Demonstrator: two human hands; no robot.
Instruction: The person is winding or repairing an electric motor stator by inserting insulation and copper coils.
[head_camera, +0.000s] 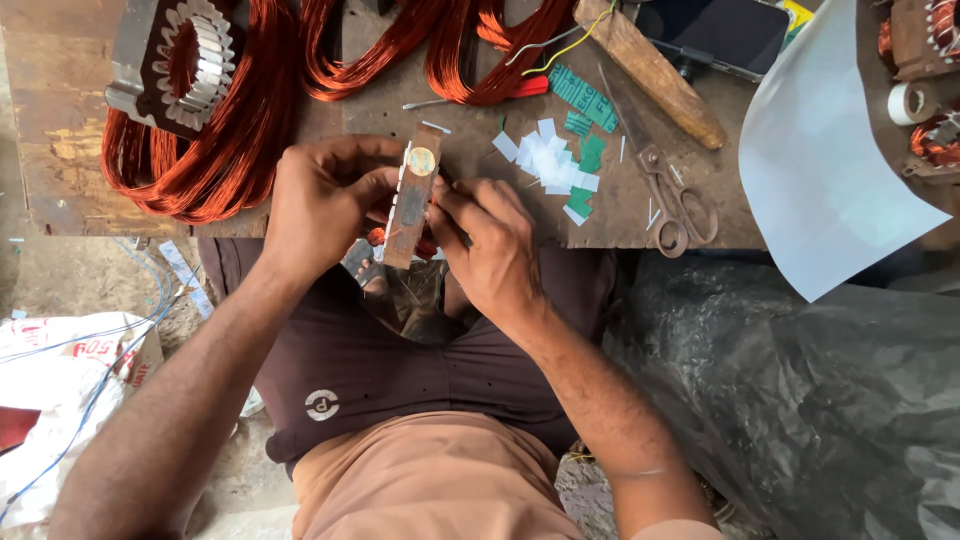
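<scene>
My left hand and my right hand both grip a rusty metal motor stator core, held on edge over the front of the wooden workbench. Copper winding shows under the core, between my fingers. The right hand's fingertips press at the core's right side. Small white and green insulation paper pieces lie just to the right of the core.
Coils of copper wire lie at the back left beside another stator core. Scissors, a wooden stick, a phone, a white sheet and a tape roll sit to the right.
</scene>
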